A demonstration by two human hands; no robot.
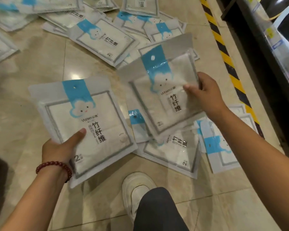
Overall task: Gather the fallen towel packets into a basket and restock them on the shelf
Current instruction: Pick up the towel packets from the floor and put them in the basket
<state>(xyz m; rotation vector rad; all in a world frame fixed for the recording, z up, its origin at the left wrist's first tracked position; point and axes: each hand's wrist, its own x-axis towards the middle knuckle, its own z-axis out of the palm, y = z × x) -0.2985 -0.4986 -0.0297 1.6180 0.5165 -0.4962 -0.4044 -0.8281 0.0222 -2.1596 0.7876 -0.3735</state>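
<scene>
My left hand (62,147) grips the lower left corner of a white towel packet (87,124) with a blue cloud label, held flat above the floor. My right hand (205,95) pinches the right edge of a second, identical towel packet (158,90), tilted and lifted beside the first. Several more packets lie under it on the floor (172,149), and several others are scattered further away (103,39). No basket is in view.
The floor is glossy beige tile (40,67). A yellow and black hazard stripe (223,52) runs along the base of a dark shelf unit (264,47) on the right. My white shoe (137,190) and dark trouser leg stand at the bottom centre.
</scene>
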